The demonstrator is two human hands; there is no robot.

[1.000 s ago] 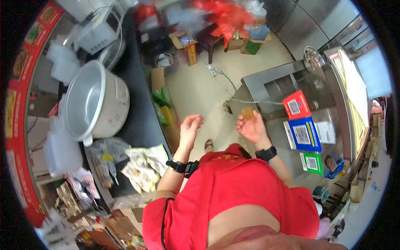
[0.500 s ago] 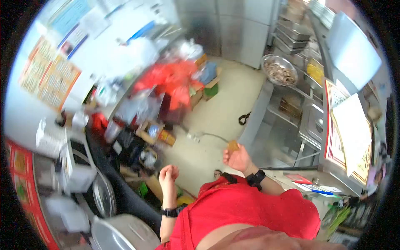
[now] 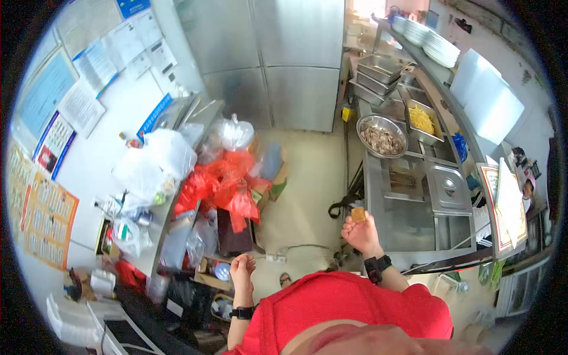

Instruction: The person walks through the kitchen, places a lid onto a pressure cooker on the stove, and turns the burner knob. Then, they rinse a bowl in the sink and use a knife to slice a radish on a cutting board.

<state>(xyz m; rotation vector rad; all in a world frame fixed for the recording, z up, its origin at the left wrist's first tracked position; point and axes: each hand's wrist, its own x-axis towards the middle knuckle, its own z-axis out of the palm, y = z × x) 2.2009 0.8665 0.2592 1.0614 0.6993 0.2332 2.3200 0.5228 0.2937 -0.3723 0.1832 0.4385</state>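
Note:
My right hand [image 3: 362,234] is raised in front of the steel counter, its fingers curled around a small amber-brown square piece [image 3: 358,215]. The piece sticks up past the fingertips. On that wrist is a black band [image 3: 377,268]. My left hand [image 3: 242,272] hangs in a loose fist above the floor near the cluttered shelf side, with nothing showing in it. Another black band [image 3: 242,312] circles the left wrist. Nearest to the right hand is the steel counter [image 3: 390,228], with a lidded steel container [image 3: 448,189] set into it.
A bowl of chopped brownish food [image 3: 381,136] and a pan of yellow shreds [image 3: 422,121] stand along the counter, below stacked steel pans [image 3: 377,76]. Red plastic bags [image 3: 222,183] spill off the left shelf. Tall steel doors [image 3: 302,97] stand ahead, across a pale floor [image 3: 302,165].
My view has swung right and lifted, showing more of the counter and the plates on its upper shelf. The right hand still holds the amber piece; the left stays curled.

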